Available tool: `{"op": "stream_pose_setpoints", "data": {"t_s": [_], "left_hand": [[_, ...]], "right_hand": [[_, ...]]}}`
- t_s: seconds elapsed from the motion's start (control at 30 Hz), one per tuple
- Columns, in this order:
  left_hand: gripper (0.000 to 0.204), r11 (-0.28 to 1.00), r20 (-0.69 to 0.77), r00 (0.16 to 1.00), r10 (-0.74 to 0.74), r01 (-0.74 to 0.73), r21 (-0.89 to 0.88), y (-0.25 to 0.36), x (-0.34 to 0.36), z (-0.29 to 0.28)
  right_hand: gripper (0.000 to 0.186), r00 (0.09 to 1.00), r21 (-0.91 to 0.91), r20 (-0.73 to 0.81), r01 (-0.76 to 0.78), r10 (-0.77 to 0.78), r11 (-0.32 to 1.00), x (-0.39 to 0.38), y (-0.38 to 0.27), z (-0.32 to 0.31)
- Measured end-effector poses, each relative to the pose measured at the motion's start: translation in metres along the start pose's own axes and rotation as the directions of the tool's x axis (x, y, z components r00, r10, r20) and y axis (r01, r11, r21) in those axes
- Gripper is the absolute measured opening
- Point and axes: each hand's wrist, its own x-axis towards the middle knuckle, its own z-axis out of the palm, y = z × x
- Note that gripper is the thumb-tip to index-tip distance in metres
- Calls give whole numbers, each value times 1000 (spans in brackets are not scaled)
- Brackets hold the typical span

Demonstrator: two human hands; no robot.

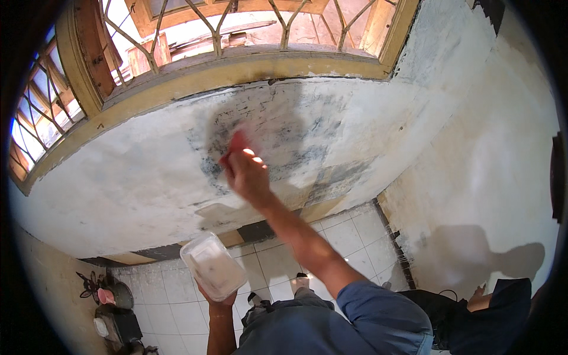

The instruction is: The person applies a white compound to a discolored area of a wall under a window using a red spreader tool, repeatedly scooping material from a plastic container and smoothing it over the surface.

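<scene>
Right hand closed round red tool, blurred; tool over dark patch, mid-wall, below window frame. Contact with wall: cannot tell. My left hand part-curled, cradling clear tub of whitish stuff, near wall's bottom edge. Best, I judge: light even pressure, overlapping strokes, tub level. Frame limits upstrokes; skirting, downstrokes. Open wall leftward; side wall bounds right.

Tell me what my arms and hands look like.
Your right hand is ungloved and its forearm bare, with a short blue-grey sleeve above the elbow. Your left hand, partly hidden, also looks ungloved.
</scene>
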Motion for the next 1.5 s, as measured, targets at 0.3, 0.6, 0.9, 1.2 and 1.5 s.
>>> {"op": "stream_pose_setpoints", "data": {"t_s": [0.3,0.6,0.9,1.2,1.5], "left_hand": [[57,1000,-5,1000,4,-4,4,14,-6,-6],[57,999,-7,1000,3,-3,35,16,-16,-24],[66,974,11,997,79,-79,214,31,-14,-34],[55,886,92,977,192,-213,411,16,-22,-33],[50,991,36,995,88,-91,94,39,-43,-23]], "right_hand": [[12,778,-88,-403,-557,482,826,-26,132,-158],[6,971,-6,-178,-165,161,986,-39,109,-15],[15,932,299,363,-119,3,947,-106,-53,-4],[9,798,-126,-256,-587,546,799,-105,174,-95],[22,852,-64,351,-392,388,918,-149,-14,92]]}}
